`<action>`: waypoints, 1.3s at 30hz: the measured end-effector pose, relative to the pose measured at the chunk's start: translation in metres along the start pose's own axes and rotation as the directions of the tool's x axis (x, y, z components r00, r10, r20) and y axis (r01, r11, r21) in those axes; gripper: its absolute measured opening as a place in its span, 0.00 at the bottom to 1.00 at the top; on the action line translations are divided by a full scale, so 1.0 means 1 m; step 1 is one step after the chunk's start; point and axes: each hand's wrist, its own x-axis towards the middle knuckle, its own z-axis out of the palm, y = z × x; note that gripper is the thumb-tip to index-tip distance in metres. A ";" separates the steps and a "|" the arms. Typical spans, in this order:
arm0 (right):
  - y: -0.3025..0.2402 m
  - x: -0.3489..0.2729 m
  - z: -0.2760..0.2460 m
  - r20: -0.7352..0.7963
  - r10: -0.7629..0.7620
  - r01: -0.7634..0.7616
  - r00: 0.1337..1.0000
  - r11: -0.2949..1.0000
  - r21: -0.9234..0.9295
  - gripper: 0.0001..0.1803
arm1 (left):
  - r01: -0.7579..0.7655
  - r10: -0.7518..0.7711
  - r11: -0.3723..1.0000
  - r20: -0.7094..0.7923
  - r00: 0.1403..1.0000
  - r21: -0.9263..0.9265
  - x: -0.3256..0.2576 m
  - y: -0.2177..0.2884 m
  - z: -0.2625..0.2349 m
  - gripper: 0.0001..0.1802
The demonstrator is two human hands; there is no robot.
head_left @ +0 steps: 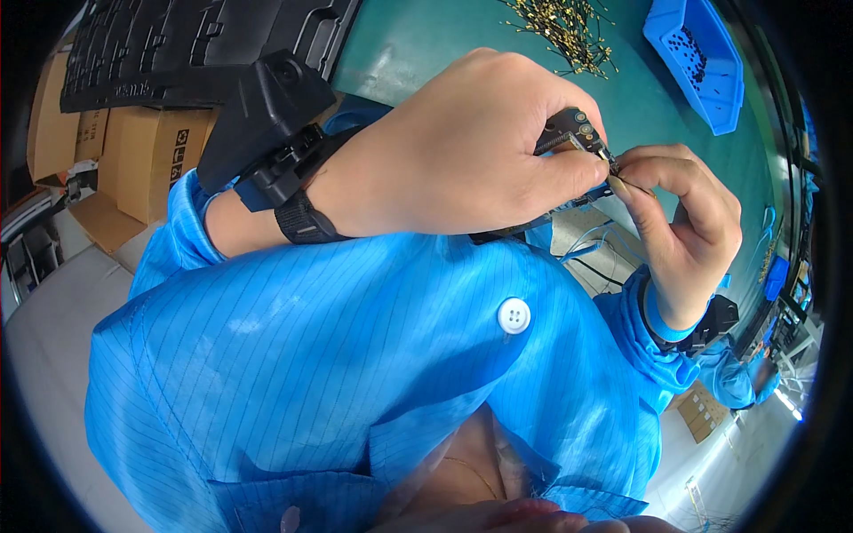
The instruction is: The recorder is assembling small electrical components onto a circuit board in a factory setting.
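Note:
My left hand (480, 142) reaches across the upper middle, closed around a small black part (577, 124) that has round metallic spots and a ridged, coil-like strip. Its thumb and forefinger press together at the part's near end. Close against them, my right hand (689, 200) pinches something thin and dark between thumb and forefinger, like a fine cable end. The fingertips of both hands almost meet. My left palm side and most of the black part are hidden by the fingers.
On the green table (426, 53) lies a pile of thin black cables with gold ends (569, 31). A blue tray (724, 98) at the far right holds small dark pieces. A black ribbed crate (178, 53) and cardboard boxes (142, 160) stand at left. A black device (267, 124) is strapped to my left wrist.

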 end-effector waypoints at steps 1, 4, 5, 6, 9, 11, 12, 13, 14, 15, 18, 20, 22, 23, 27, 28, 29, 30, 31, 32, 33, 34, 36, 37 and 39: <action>-0.001 0.000 0.000 -0.001 -0.013 0.013 1.000 1.000 -0.016 0.06 | 0.000 0.000 1.000 -0.001 1.000 0.000 0.000 -0.001 0.000 0.09; -0.002 -0.001 0.002 -0.030 -0.022 0.021 0.999 0.999 -0.034 0.06 | -0.029 0.029 1.000 -0.009 1.000 0.009 0.000 -0.002 0.000 0.09; -0.002 -0.002 0.002 -0.029 -0.021 0.020 0.999 0.999 -0.033 0.06 | -0.047 0.047 0.998 -0.012 0.999 0.030 0.000 -0.003 0.000 0.10; -0.002 -0.002 0.002 -0.029 -0.028 0.027 0.999 0.999 -0.028 0.07 | -0.066 0.066 0.997 -0.017 0.998 0.051 0.000 -0.003 0.000 0.10; -0.001 -0.003 0.004 -0.038 -0.031 0.031 0.999 1.000 -0.007 0.07 | -0.067 0.069 0.995 -0.033 0.997 0.070 -0.001 -0.002 0.000 0.10; -0.002 -0.003 0.005 -0.048 -0.025 0.026 0.999 1.000 0.009 0.07 | -0.071 0.074 0.994 -0.037 0.997 0.079 -0.002 -0.002 -0.001 0.10; -0.003 -0.003 0.004 -0.047 -0.025 0.025 0.999 1.000 0.000 0.07 | -0.074 0.078 0.993 -0.045 0.996 0.088 -0.003 -0.002 0.000 0.09; -0.004 -0.003 0.003 -0.046 -0.026 0.025 0.999 1.000 -0.010 0.07 | -0.073 0.078 0.993 -0.046 0.996 0.087 -0.003 -0.001 0.001 0.09; -0.005 -0.004 0.003 -0.044 -0.026 0.026 0.999 1.000 -0.009 0.07 | -0.087 0.093 0.991 -0.058 0.994 0.098 -0.003 0.000 0.002 0.09; -0.006 -0.004 0.002 -0.043 -0.022 0.021 0.999 1.000 -0.007 0.07 | -0.102 0.109 0.989 -0.066 0.992 0.109 -0.003 0.000 0.002 0.09; -0.008 -0.005 0.002 -0.049 -0.008 0.008 0.999 1.000 -0.002 0.07 | -0.103 0.112 0.985 -0.052 0.992 0.140 -0.003 0.003 0.001 0.09; -0.009 -0.005 0.001 -0.055 0.000 0.000 0.998 1.000 0.001 0.07 | -0.120 0.130 0.982 -0.063 0.989 0.142 -0.004 0.003 0.002 0.09; -0.009 -0.005 0.000 -0.041 -0.023 0.022 0.999 0.999 -0.032 0.07 | -0.135 0.147 0.980 -0.075 0.986 0.146 -0.004 0.003 0.004 0.09; -0.009 -0.006 0.000 -0.041 -0.023 0.022 0.999 0.999 -0.030 0.07 | -0.140 0.152 0.980 -0.078 0.985 0.144 -0.005 0.003 0.004 0.08; -0.008 -0.005 0.000 -0.030 -0.003 0.004 1.000 1.000 0.006 0.07 | -0.113 0.122 0.986 -0.072 0.990 0.120 -0.006 0.006 0.003 0.08; -0.007 -0.005 0.000 -0.022 -0.010 0.011 1.000 1.000 0.021 0.07 | -0.114 0.123 0.986 -0.071 0.990 0.120 -0.006 0.005 0.003 0.08; -0.004 -0.005 0.000 -0.024 -0.011 0.011 1.000 1.000 0.020 0.07 | -0.113 0.121 0.988 -0.072 0.990 0.109 -0.006 0.003 0.004 0.08; -0.002 -0.005 0.001 -0.027 -0.034 0.034 0.999 0.999 0.022 0.06 | -0.111 0.119 0.989 -0.075 0.990 0.100 -0.006 0.002 0.004 0.09; 0.000 -0.005 0.002 -0.031 -0.057 0.058 0.998 0.998 0.024 0.06 | -0.112 0.120 0.988 -0.074 0.990 0.103 -0.006 0.003 0.004 0.09; 0.000 -0.006 0.002 -0.034 -0.059 0.060 0.998 0.998 0.024 0.06 | -0.099 0.106 0.989 -0.061 0.992 0.108 -0.006 0.005 0.003 0.09; -0.001 -0.007 0.001 -0.032 -0.055 0.055 0.998 0.998 0.007 0.06 | -0.087 0.092 0.990 -0.046 0.995 0.106 -0.006 0.006 0.004 0.09; -0.001 -0.009 -0.001 -0.030 -0.050 0.050 0.998 0.999 -0.009 0.06 | -0.088 0.093 0.991 -0.044 0.995 0.104 -0.005 0.006 0.004 0.09; -0.002 -0.009 0.000 -0.042 -0.037 0.037 0.998 0.999 -0.002 0.06 | -0.065 0.069 0.994 -0.041 0.997 0.085 -0.004 0.007 0.005 0.09; -0.003 -0.010 0.000 -0.052 -0.027 0.027 0.998 1.000 0.007 0.06 | -0.066 0.069 0.994 -0.038 0.997 0.086 -0.004 0.007 0.005 0.09; -0.002 -0.011 -0.001 -0.045 -0.043 0.043 0.998 0.999 0.014 0.06 | -0.015 0.016 1.000 -0.012 1.000 0.025 -0.004 0.007 0.006 0.09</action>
